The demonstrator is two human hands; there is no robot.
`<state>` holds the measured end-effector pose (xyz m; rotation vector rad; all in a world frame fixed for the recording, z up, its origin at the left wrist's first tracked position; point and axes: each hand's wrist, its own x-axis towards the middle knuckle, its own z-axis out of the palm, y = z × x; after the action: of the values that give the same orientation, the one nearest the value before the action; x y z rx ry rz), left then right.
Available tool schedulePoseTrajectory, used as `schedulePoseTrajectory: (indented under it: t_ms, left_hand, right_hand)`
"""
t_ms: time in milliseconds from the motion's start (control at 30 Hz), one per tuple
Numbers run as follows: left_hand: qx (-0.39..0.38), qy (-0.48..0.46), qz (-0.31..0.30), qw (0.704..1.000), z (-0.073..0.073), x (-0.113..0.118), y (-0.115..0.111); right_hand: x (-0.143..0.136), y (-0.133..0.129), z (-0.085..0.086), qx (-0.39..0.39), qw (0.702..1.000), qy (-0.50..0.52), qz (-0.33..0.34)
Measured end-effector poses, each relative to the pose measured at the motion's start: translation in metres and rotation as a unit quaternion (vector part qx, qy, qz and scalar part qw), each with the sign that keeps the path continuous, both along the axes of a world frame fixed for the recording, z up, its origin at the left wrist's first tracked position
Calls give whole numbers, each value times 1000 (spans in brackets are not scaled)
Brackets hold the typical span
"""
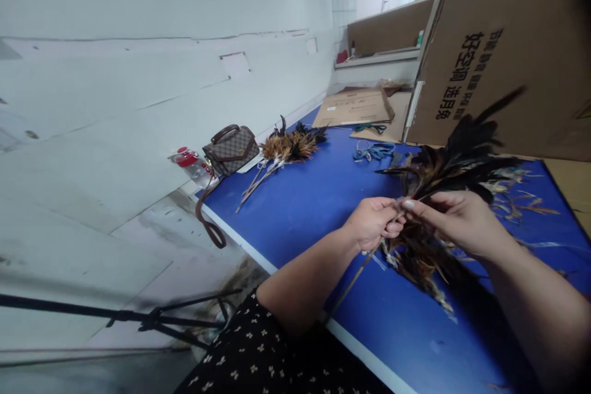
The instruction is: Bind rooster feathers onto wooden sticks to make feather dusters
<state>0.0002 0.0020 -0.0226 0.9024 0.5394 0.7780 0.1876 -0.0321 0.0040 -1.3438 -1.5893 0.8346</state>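
Note:
A thin stick (354, 278) with dark feathers (455, 163) fanned out at its upper end slants across the near part of the blue table. Closed around this feather duster just below the plumes is my left hand (373, 221). My right hand (466, 218) meets it there, thumb and fingers pinched at the base of the feathers; what exactly sits between those fingertips is hidden. Beneath both hands lies a heap of loose brown and black feathers (418, 258), with more strewn to the right.
Feather dusters (293, 146) with brown plumes lie at the table's far left. Beside them are a patterned handbag (232, 151) and a red-capped bottle (191, 165). Blue cord (375, 151) and flat cardboard (353, 108) lie farther back. A large cardboard sheet (517, 55) stands at the right.

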Motion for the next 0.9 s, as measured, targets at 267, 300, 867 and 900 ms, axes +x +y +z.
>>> schedulePoseTrajectory:
  t_ms: [267,300,867,900]
  left_hand:
    - [58,-31,-13,998,-2,-2,1]
    - [65,-31,-15,997,-2,-2,0]
    - [171,162,73,969,-10,2,-7]
    - [173,169,83,967,-10,0,-5]
  right_hand:
    - [-7,0,2,-6,996,45,-71]
    - [-8,0,1,-6,996,51,-72]
    - [-24,4,-3,40,995,73,-63]
    - [-22,2,2,44,995,70,-56]
